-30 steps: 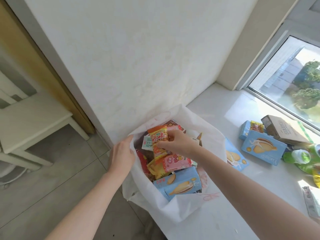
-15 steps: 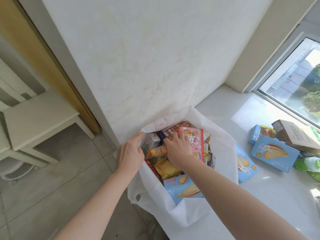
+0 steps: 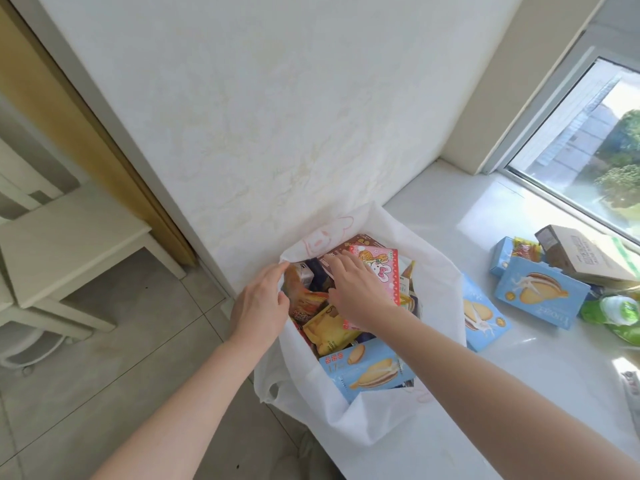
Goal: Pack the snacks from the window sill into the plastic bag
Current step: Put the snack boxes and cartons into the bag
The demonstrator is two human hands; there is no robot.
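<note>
While the left hand [image 3: 263, 306] pinches the near-left rim of the white plastic bag [image 3: 367, 410], thumb inside and fingers curled over the outside, the right hand [image 3: 356, 292] lies inside the mouth with its fingers spread flat over a pink packet [image 3: 384, 268] and a brown box [image 3: 363, 244]. The bag sits at the left end of the window sill [image 3: 519, 393], against the white wall [image 3: 294, 116], and is nearly full: a blue biscuit box [image 3: 367, 370] at its six o'clock side, a yellow packet [image 3: 329, 327] and a red-orange one [image 3: 304, 303] toward nine o'clock. Outside it, at three o'clock, another blue box [image 3: 481, 317] touches the bag's wall. Further along the sill lie a larger blue box [image 3: 540, 292], a small blue carton [image 3: 502, 256], a brown cardboard box [image 3: 581, 258] resting partly on them, and green wrappers [image 3: 620, 310] (their contents too blurred to tell). Grey tiled floor [image 3: 104, 358] and a pale stool [image 3: 69, 244] lie at nine o'clock.
</note>
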